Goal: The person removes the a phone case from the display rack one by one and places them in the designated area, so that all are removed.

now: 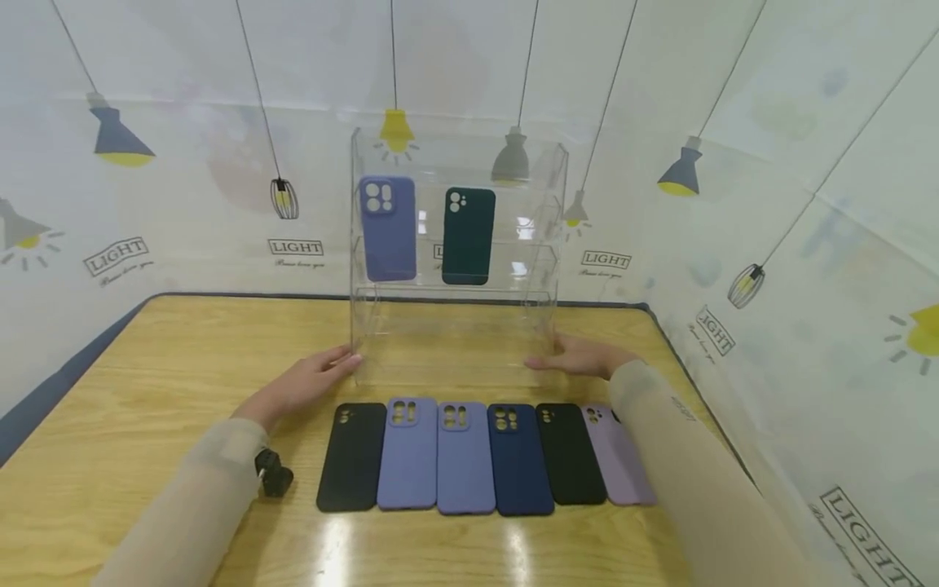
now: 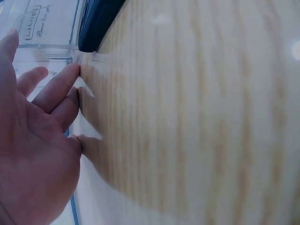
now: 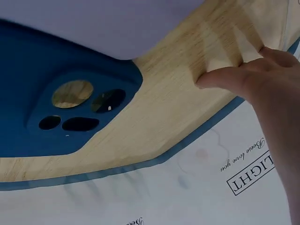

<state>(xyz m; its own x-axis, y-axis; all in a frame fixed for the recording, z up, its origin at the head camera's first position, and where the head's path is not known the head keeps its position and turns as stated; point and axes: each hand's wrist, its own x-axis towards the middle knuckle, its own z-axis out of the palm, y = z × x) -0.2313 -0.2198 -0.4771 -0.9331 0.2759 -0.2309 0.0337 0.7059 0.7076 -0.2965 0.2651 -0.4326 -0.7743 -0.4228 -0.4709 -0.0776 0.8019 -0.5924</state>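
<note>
A clear tiered display rack (image 1: pixel 455 375) stands upright on the table. On it are a lavender-blue phone case (image 1: pixel 390 244) and a dark green phone case (image 1: pixel 468 236). My left hand (image 1: pixel 311 379) is at the rack's lower left side; in the left wrist view its fingers (image 2: pixel 58 89) are loosely extended, tips at the tabletop. At the lower right side is my right hand (image 1: pixel 579 356), fingers (image 3: pixel 225 77) stretched out and touching the table. Whether either hand presses the rack is hard to tell. Neither hand holds anything.
Before the rack lies a row of phone cases: black (image 1: pixel 352 461), two lavender-blue (image 1: pixel 407 469), navy (image 1: pixel 522 469), another black case (image 1: pixel 572 461) and a lilac case (image 1: pixel 619 461), partly under my right sleeve. Patterned white panels surround the wooden table (image 1: pixel 147 391).
</note>
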